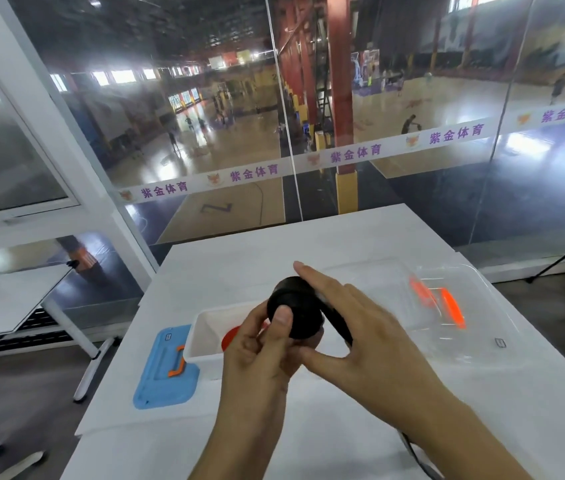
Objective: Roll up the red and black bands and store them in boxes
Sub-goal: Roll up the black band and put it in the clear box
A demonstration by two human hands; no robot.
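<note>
A black band, wound into a thick roll, is held above the white table. My left hand grips the roll from below, thumb pressed on its flat face. My right hand lies over the roll's right side with straight fingers, and the band's loose tail runs down under its palm. A red rolled band lies inside the white box behind my left hand, partly hidden by it.
A blue lid with an orange handle lies left of the white box. A clear plastic lid with orange clips sits at the right. A black cable trails at the near right. The white table's far edge meets a glass wall.
</note>
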